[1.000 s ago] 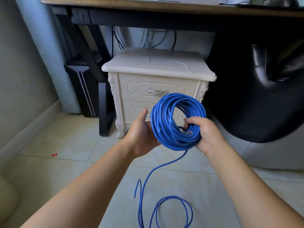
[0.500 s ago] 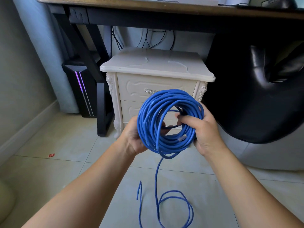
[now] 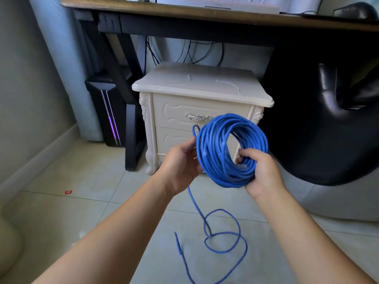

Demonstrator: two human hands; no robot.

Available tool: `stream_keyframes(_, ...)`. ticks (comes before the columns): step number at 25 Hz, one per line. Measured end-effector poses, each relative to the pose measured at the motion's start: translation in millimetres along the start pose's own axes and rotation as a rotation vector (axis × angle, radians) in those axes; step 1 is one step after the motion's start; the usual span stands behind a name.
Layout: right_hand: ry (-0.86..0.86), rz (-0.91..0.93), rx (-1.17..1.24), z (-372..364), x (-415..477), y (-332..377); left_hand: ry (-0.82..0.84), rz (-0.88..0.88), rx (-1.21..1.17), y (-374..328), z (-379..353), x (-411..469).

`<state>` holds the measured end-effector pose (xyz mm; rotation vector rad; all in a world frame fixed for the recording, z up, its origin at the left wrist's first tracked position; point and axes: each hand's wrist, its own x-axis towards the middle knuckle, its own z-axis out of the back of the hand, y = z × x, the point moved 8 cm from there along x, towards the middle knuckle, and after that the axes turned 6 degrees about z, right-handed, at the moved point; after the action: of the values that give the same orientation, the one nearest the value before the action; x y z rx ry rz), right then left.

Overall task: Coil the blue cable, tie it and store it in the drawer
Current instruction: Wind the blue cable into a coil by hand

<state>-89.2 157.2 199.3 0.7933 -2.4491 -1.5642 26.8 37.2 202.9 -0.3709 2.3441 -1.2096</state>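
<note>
The blue cable (image 3: 213, 160) is wound into a thick coil held upright in front of a cream nightstand (image 3: 201, 87). My right hand (image 3: 262, 173) grips the coil's lower right side, fingers curled through its middle. My left hand (image 3: 180, 162) is just left of the coil and holds a loose strand that arches up beside the coil's left edge. From under this hand the cable's loose tail (image 3: 223, 238) hangs to the floor and lies there in a loop. The nightstand's top drawer (image 3: 174, 111), with a silver handle (image 3: 198, 117), is closed, as is the lower drawer behind the coil.
A dark wooden desk (image 3: 184, 9) spans above the nightstand. A black computer tower (image 3: 108, 111) stands to the left by the desk leg. A black padded seat (image 3: 328, 119) fills the right side. A red scrap (image 3: 68, 192) lies on the tiled floor.
My left hand has come out from behind the coil to its left side, bringing a strand with it. The coil has shifted right, and the tail on the floor has shifted.
</note>
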Motion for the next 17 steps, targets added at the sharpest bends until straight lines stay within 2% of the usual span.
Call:
stream_keyframes(5, -0.050, 0.019, -0.075, 3, -4, -5, 0.065, -0.101, 0.296, -5, -17, -11)
stream_keyframes(10, -0.032, 0.163, -0.290, 4, -8, -2, 0.065, -0.141, 0.397, -13, -14, -14)
stream_keyframes(13, -0.014, 0.234, -0.441, 2, -12, 0, -0.013, -0.142, 0.447, -12, -3, -16)
stream_keyframes(17, 0.109, 0.210, -0.605, -4, -9, -8, -0.153, -0.222, 0.402, -13, 5, -20)
